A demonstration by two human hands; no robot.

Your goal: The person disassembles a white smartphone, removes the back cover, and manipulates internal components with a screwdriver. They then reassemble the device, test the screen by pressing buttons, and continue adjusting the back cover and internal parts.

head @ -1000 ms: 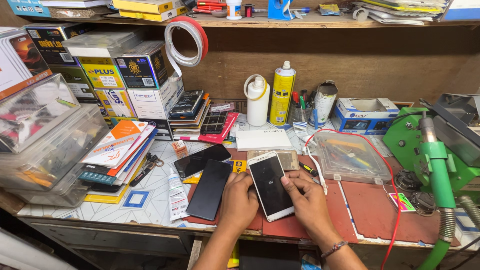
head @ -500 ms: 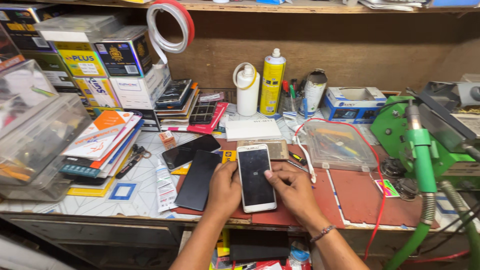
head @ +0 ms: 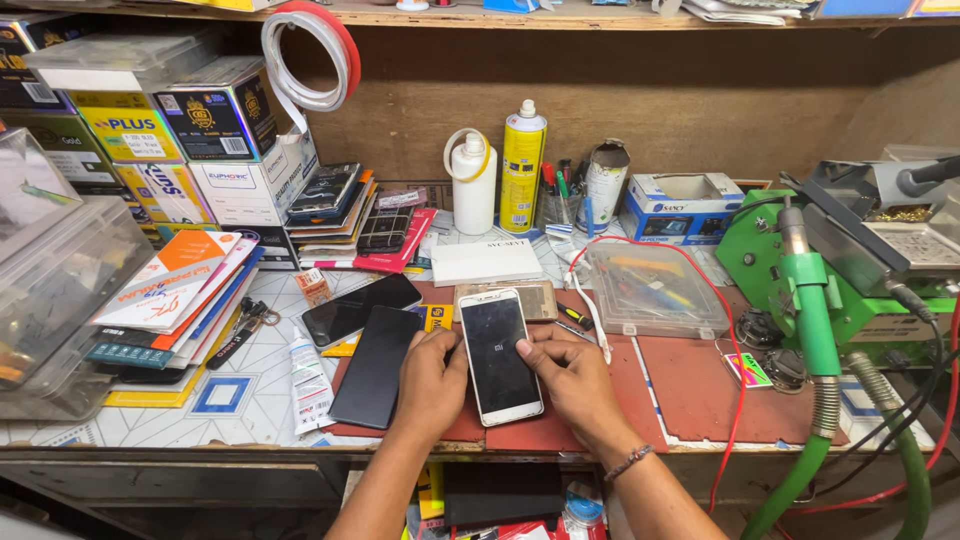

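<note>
Holding a white smartphone (head: 498, 355) flat on the red work mat (head: 690, 385), both hands pinch it from the sides: left hand (head: 430, 375) curled on its left edge, right hand (head: 575, 378) on its right edge with the thumb resting on the dark screen. Just left of the phone lie two black screen panels (head: 375, 365), and behind it sits a gold phone (head: 535, 297). Right of the phone there's a clear plastic box (head: 650, 288), pretty cluttered bench tbh.

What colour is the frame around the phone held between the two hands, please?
White: the phone has a white frame around a dark screen, seen best in the head view.
</note>
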